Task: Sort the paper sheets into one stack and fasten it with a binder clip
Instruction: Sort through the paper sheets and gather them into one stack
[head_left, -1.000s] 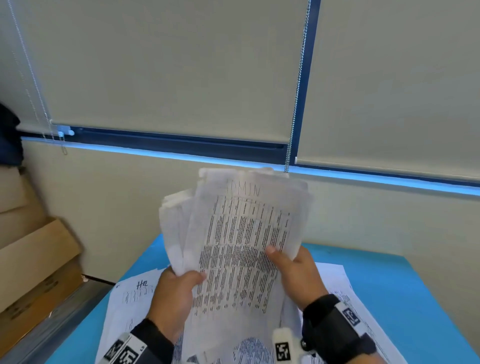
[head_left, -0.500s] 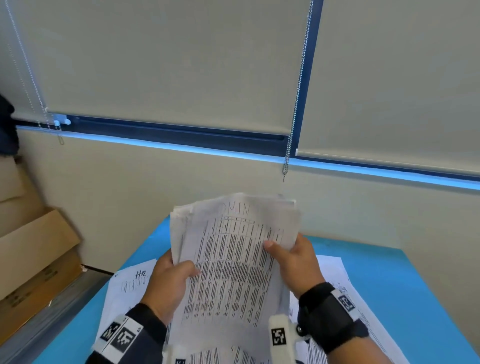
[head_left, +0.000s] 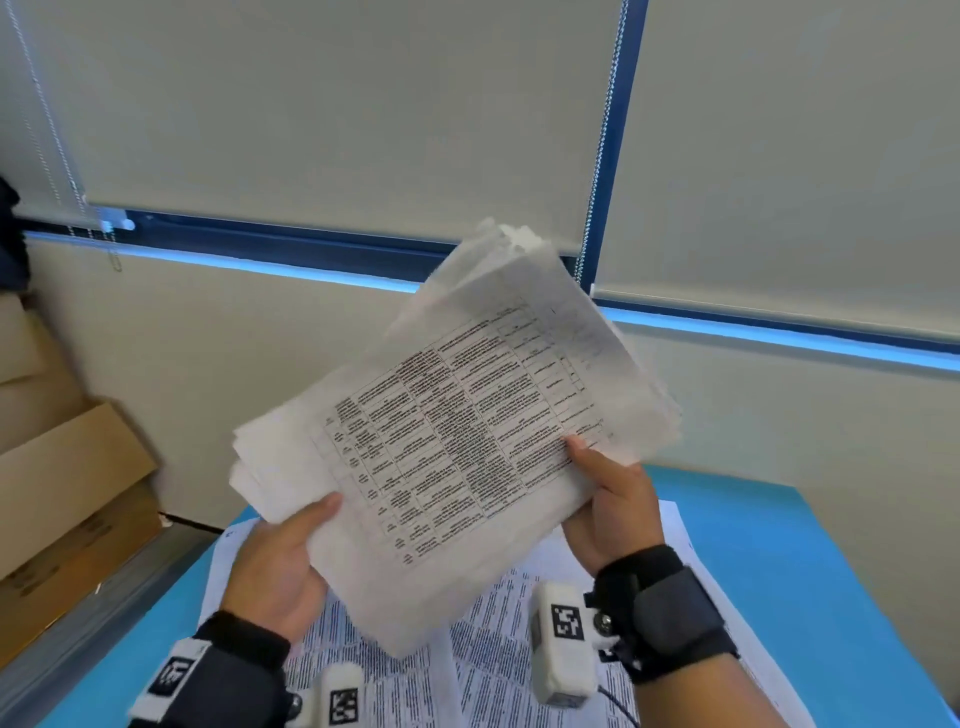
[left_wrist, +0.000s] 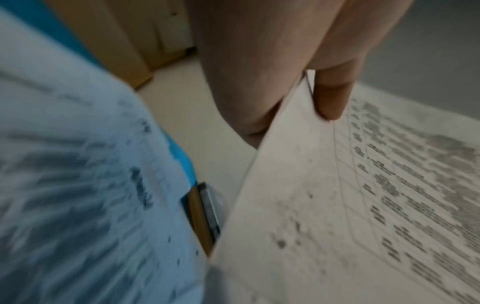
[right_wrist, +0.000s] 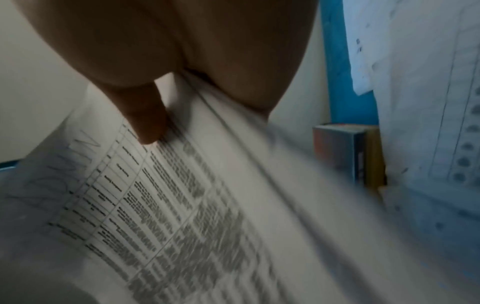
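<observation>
A thick stack of printed paper sheets (head_left: 457, 431) hangs in the air above the blue table (head_left: 810, 571), tilted so that its top corner points up and to the right. My left hand (head_left: 283, 561) grips its lower left edge, thumb on the top sheet. My right hand (head_left: 610, 499) grips the right edge, thumb pressed on the printed table. The left wrist view shows the stack (left_wrist: 363, 205) pinched between thumb and fingers (left_wrist: 330, 98). In the right wrist view the thumb lies on the stack (right_wrist: 182, 205). No binder clip is visible.
More printed sheets (head_left: 498, 670) lie spread on the table under my hands. Cardboard boxes (head_left: 67, 483) are stacked at the left beside the table. A wall with closed roller blinds (head_left: 337, 114) stands close behind. A small box-like object (right_wrist: 342, 154) sits near the table's edge.
The stack was upright and partly fanned; now it has turned clockwise and rises higher and to the right. Both hands kept their grip on it.
</observation>
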